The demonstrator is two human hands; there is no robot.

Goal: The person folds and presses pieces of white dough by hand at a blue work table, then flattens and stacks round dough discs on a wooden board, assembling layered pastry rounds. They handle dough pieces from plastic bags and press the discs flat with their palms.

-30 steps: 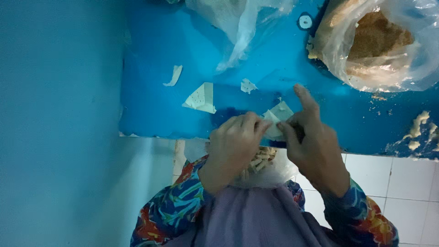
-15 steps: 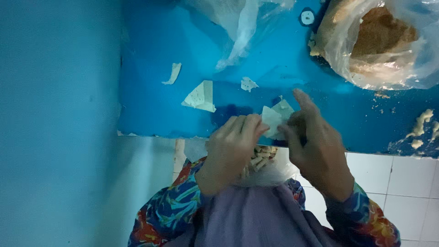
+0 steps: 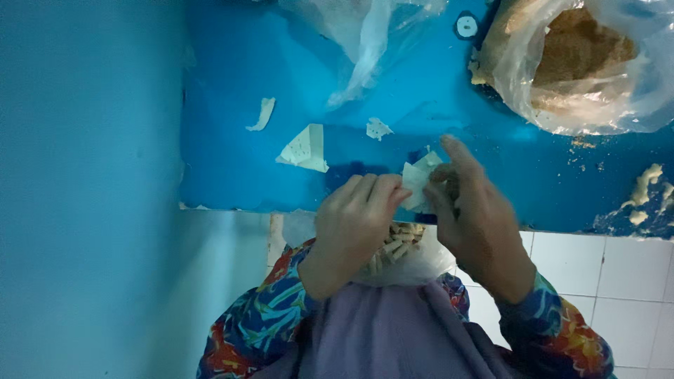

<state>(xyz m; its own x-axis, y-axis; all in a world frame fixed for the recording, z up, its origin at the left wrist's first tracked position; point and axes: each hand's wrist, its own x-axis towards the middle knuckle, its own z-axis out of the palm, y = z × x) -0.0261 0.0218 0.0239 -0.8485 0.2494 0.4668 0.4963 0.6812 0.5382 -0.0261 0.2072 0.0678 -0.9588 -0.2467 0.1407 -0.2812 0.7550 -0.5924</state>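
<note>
Pastry sheet (image 3: 417, 184), pale and thin, is pinched between both hands over the edge of a blue table (image 3: 232, 105). Left hand (image 3: 354, 224) curls its fingers onto it; right hand (image 3: 474, 210) grips it too, forefinger raised. Below them sits a bag, seemingly of rolled pieces (image 3: 397, 245).

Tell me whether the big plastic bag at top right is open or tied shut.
Open. The plastic bag has its mouth spread wide, showing the brown crumbly filling inside; no knot is visible.

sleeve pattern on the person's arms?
Multicoloured floral print, blue with red and orange, on both sleeves; clearest in the head view.
</note>
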